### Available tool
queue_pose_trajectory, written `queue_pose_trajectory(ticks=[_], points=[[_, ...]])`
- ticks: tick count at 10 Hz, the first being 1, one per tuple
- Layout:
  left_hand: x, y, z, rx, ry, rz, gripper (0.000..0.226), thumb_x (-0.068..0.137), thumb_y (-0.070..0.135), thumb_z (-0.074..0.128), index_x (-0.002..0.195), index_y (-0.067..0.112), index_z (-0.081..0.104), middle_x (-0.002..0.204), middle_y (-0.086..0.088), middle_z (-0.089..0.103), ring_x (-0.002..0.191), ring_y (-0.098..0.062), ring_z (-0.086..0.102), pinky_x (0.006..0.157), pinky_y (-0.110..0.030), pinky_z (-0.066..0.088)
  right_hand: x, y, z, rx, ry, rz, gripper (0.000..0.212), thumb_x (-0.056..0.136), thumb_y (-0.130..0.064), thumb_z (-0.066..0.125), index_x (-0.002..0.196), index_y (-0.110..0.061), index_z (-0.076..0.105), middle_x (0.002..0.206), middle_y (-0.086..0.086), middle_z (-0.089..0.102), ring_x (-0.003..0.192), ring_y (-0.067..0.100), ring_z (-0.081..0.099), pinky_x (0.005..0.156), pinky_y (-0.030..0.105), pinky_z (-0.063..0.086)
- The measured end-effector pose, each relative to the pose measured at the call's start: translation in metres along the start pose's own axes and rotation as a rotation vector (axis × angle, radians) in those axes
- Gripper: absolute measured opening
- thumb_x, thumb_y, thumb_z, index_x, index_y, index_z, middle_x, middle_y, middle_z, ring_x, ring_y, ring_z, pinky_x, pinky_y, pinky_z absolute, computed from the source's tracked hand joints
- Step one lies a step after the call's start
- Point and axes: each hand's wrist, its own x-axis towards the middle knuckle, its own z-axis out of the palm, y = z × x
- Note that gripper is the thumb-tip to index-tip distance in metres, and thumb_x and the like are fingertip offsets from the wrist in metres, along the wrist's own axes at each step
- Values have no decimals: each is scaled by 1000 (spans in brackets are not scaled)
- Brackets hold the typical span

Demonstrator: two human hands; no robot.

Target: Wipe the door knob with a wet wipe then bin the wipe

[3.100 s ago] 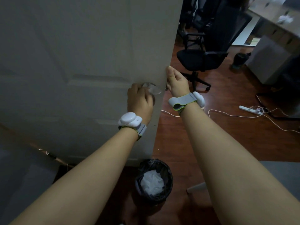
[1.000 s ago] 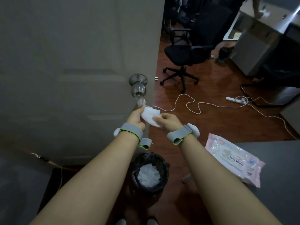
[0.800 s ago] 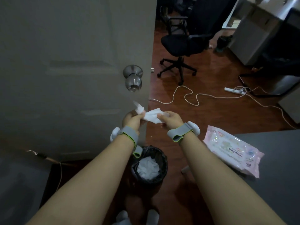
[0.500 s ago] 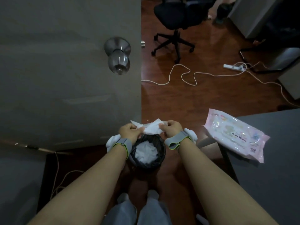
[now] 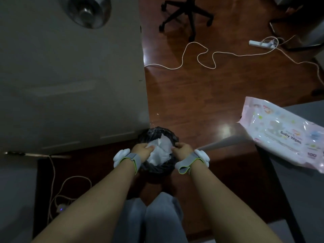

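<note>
Both hands over the bin (image 5: 158,170): left hand (image 5: 142,151) pinches the wipe (image 5: 158,149) above white waste; right hand (image 5: 182,149) curled, grip unclear. Wet wipe may cling to your fingers or snag the liner.

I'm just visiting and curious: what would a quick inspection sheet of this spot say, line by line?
Surface: glossy wooden floor; grey table at right.
Job's things: door knob bare, at top of view; white wipes in the black-lined bin, the used one cannot be told apart; bin stands by the door.
Clutter: baby wipes pack on the table edge.
Grippers: left hand and right hand over the bin mouth, fingers in the wipes; grip unclear.
Cables: white cord looping to a power strip; another cord by the wall.
Surroundings: office chair base; person's trouser legs.
</note>
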Motion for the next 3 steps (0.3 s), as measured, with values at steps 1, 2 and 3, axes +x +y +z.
queue_pose_trajectory(ticks=[1,2,3], points=[[17,-8,-6,11,40,20,31,92,25,56,116,7,64,110,-19,68,105,-37,64,97,-45,52,14,6,8,-13,-17,-17,51,96,-23,51,143,-6,38,136,21,54,117,37,56,80,28,39],[20,-10,-16,28,71,33,22,92,24,52,107,15,67,116,-15,68,106,-36,63,95,-42,51,16,6,10,-14,-5,-12,49,95,-25,52,139,-5,44,118,22,61,98,30,57,80,32,40],[18,-6,-28,49,102,43,27,93,27,47,112,18,64,120,-11,65,109,-33,61,100,-44,49,7,-3,6,-38,20,-47,45,95,-29,52,133,-5,50,114,22,62,90,25,51,79,32,39]])
